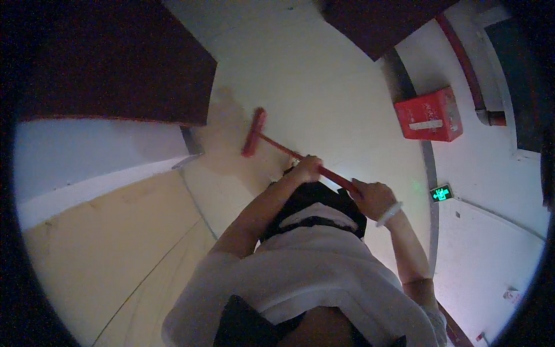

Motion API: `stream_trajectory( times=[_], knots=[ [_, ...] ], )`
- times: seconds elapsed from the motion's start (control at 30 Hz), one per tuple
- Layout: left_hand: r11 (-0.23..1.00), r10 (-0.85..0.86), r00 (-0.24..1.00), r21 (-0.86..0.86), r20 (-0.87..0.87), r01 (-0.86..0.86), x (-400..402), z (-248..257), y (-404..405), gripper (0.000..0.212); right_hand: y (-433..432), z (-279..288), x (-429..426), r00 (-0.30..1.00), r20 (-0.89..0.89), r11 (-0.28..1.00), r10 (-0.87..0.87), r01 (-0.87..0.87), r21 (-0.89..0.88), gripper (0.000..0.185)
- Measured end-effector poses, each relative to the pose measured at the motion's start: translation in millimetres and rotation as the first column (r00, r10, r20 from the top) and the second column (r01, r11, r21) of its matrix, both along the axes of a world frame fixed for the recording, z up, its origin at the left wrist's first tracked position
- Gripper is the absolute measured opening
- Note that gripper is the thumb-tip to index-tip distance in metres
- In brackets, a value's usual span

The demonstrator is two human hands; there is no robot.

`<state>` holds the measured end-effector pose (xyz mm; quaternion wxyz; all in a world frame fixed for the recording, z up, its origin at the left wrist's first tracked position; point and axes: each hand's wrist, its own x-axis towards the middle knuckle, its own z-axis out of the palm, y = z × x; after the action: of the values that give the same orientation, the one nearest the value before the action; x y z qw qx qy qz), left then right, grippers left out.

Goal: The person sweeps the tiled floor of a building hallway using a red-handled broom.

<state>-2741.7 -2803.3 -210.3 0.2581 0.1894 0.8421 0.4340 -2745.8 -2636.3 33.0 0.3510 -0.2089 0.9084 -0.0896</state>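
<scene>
A long red handle (335, 178) runs from my right hand towards the upper left and ends in a red, bar-shaped broom or mop head (254, 132), slightly blurred, at the pale floor. My left hand (309, 168) is closed around the middle of the handle. Nearer its upper end, my right hand (373, 198), with a pale bangle at the wrist, grips the handle. My fingers are partly hidden on both hands.
Dark panels stand at the upper left (130, 65) and top right (381, 21). A red box (427, 116) bearing writing is by the right wall. Below it, a lit green exit sign (441, 193) is on the wall. A dark red pipe (468, 69) runs along the wall.
</scene>
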Motion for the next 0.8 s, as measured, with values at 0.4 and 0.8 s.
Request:
stream_trajectory(
  times=[0.4,0.8],
  knots=[
    [0.960,0.094,0.992,-0.272,0.083,-0.069,-30,34,-51,0.015,-36,31,-25,0.975,-0.184,0.938,-0.127,0.057,-0.342,0.021],
    [0.961,0.237,0.934,-0.078,-0.267,-0.267,-79,-32,-198,0.018,-172,-78,-101,0.978,0.196,0.977,-0.072,0.109,-0.185,0.028]
  ],
)
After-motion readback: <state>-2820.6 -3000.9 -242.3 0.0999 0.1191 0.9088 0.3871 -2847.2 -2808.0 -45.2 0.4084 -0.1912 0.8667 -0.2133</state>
